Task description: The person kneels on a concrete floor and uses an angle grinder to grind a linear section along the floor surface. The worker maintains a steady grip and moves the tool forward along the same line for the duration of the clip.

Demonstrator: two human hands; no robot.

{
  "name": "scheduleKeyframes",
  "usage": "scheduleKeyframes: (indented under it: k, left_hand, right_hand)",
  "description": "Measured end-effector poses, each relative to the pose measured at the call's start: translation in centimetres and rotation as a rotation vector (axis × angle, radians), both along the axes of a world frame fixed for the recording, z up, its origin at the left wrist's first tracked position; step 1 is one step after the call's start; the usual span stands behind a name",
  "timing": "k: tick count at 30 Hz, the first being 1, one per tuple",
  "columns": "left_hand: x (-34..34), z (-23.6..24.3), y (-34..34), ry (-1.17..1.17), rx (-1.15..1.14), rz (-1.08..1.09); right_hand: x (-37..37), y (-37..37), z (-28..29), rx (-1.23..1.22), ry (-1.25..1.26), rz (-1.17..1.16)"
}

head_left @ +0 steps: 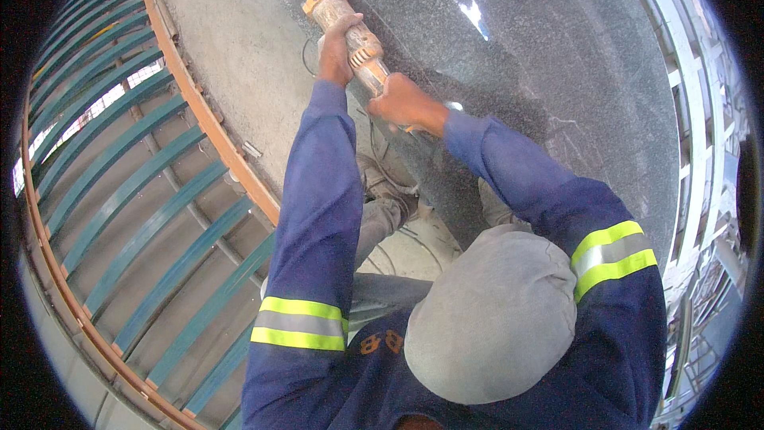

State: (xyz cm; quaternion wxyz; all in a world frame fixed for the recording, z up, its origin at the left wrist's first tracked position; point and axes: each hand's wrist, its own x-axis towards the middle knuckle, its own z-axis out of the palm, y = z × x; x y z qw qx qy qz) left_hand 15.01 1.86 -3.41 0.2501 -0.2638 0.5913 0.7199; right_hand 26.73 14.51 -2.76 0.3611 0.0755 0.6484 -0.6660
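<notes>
My left hand (pixel 338 52) is closed round the body of a dusty orange power grinder (pixel 333 12), held diagonally. My right hand (pixel 398 103) grips the tool's rear, lower and to the right. The grinder's head is at the left edge of a dark, speckled stone surface (pixel 557 48), partly hidden by the tool; whether it touches is unclear. Pale dust coats parts of the stone. Behind the hands, loops of cable (pixel 382 259) lie on pale concrete.
A curved railing with teal slats and an orange rail (pixel 208 123) runs along the left. Pale metal framework (pixel 700 111) lines the right rim. Grey-trousered legs (pixel 378 219) are below the hands, and a grey fabric cap (pixel 489 314) fills the lower middle.
</notes>
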Motion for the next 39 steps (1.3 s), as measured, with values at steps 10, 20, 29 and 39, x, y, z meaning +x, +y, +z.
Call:
scheduleKeyframes:
  k: [10, 20, 29, 39]
  left_hand:
    - [1.0, 1.5, 0.7, -0.029, -0.019, 0.044]
    - [1.3, 0.9, 0.4, -0.005, 0.015, 0.001]
    - [0.3, -0.2, -0.2, 0.015, 0.0, 0.006]
    - [0.9, 0.8, 0.2, -0.014, -0.013, -0.01]
  right_hand:
    - [0.8, 0.8, 2.0, 0.051, -0.049, 0.018]
    - [1.5, 0.6, 1.2, 0.014, -0.038, -0.021]
    - [0.3, 0.3, 0.7, -0.01, -0.016, 0.003]
    - [0.6, 1.0, 2.3, 0.05, -0.054, 0.029]
